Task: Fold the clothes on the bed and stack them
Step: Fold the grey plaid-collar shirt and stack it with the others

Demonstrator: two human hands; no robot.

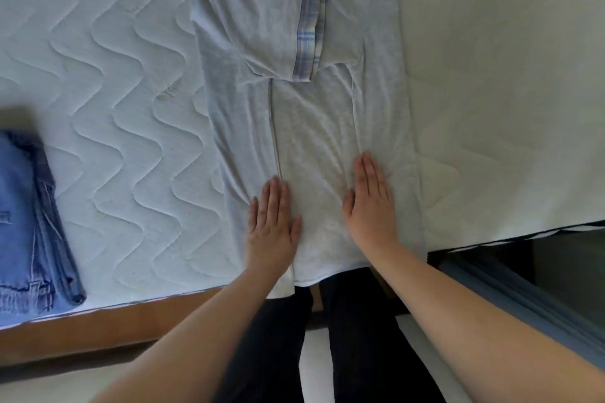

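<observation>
Shirt (311, 127) flat, under 2 hands' (273, 222) grip

A bed (124, 101) with a white mattress quilted in wavy lines carries the clothes; its brown wooden frame shows along the near edge. A pale grey T-shirt with plaid-trimmed sleeve cuffs (314, 114) lies spread flat in the middle of the mattress, both long sides folded inward, one sleeve turned over its upper part, and its hem hanging slightly past the near edge. Folded blue denim jeans (29, 222) rest at the left, well apart from the shirt, near the frame.
</observation>
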